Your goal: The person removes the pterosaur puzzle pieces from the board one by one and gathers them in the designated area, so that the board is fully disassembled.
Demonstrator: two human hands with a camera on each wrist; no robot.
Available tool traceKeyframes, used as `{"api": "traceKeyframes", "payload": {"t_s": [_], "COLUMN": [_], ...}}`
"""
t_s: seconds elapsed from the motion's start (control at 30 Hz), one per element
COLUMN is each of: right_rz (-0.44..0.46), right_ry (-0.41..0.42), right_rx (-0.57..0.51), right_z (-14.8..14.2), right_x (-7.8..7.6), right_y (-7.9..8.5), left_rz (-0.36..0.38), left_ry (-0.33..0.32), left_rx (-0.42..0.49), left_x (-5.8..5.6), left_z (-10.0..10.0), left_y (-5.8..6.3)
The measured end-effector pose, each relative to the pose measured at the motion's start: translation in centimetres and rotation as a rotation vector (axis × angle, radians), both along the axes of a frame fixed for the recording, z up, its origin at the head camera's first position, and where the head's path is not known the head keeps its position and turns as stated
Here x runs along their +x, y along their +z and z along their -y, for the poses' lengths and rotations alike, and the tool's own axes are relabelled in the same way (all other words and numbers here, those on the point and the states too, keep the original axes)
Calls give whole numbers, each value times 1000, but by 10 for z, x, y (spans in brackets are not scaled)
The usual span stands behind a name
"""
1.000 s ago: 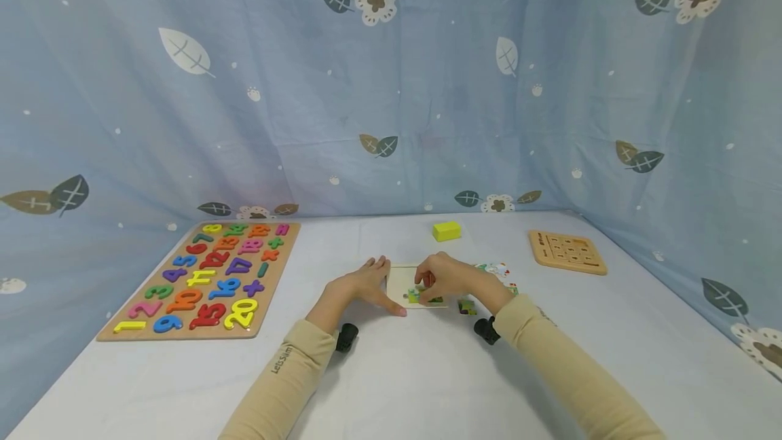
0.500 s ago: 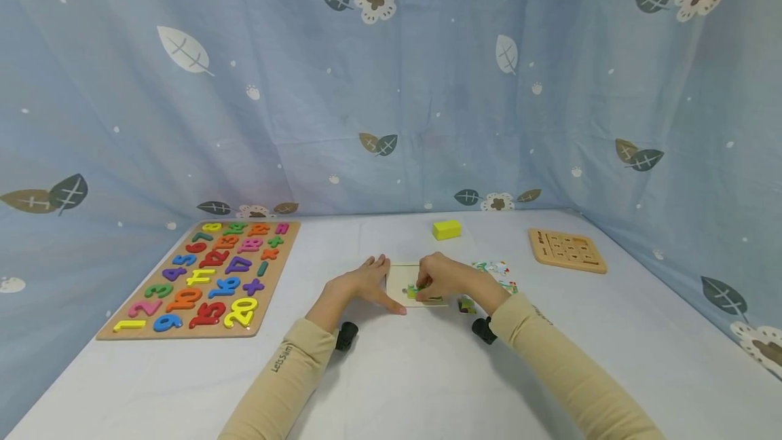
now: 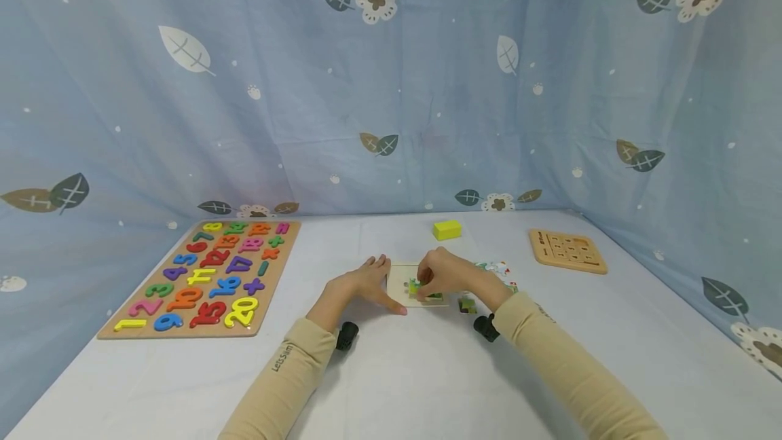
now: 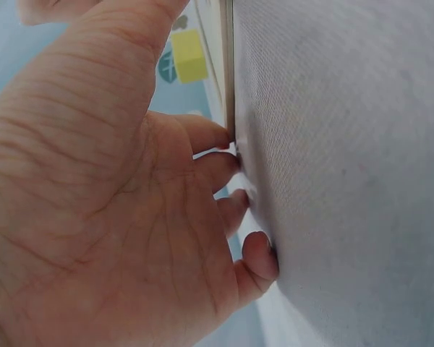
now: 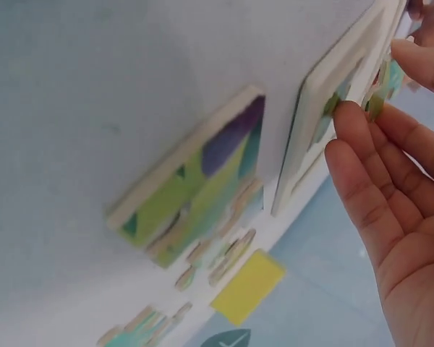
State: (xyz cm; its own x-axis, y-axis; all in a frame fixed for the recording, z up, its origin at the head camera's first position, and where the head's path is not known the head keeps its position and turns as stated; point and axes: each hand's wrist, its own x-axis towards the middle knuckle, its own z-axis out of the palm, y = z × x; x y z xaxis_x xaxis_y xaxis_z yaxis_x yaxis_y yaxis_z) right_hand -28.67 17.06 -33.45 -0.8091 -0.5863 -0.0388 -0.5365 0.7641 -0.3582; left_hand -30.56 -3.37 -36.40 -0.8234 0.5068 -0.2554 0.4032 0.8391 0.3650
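Observation:
A shallow pale puzzle tray (image 3: 397,277) lies on the white table between my hands. My left hand (image 3: 364,282) rests at its left side with fingers spread and thumb stretched along the near edge. In the left wrist view, the fingertips (image 4: 215,134) meet the tray's edge and the cloth. My right hand (image 3: 446,271) is over the tray, pinching a green jigsaw piece (image 5: 380,88) between thumb and fingers. Another green piece (image 3: 435,296) lies in the tray, partly hidden by that hand. Just right of the tray sits a loose green-and-purple jigsaw piece (image 5: 210,163).
More loose jigsaw pieces (image 3: 497,268) lie beyond my right wrist. A yellow block (image 3: 447,230) stands behind the tray. A number board (image 3: 210,334) fills the left side, and a small wooden number board (image 3: 550,261) lies at the right. Patterned blue cloth hangs behind the table.
My right hand shifts slightly about the same spot over the tray, and the pinched jigsaw piece sits a little farther from me than a second ago. My left hand stays in place.

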Motion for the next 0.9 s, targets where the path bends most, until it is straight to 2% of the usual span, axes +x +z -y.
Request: {"api": "traceKeyframes", "payload": {"t_s": [0.33, 0.63, 0.9], "right_rz": [5, -13, -15], "right_ry": [-37, -24, -44], "right_rx": [8, -30, -29], "right_z": [-17, -46, -74], "right_x": [6, 15, 22], "right_y": [6, 8, 9], "left_rz": [-12, -33, -26], "left_ry": [-4, -24, -12], "left_rx": [4, -2, 22], "left_x": [0, 1, 3], "left_z": [-1, -2, -2], "left_y": [1, 1, 3]}}
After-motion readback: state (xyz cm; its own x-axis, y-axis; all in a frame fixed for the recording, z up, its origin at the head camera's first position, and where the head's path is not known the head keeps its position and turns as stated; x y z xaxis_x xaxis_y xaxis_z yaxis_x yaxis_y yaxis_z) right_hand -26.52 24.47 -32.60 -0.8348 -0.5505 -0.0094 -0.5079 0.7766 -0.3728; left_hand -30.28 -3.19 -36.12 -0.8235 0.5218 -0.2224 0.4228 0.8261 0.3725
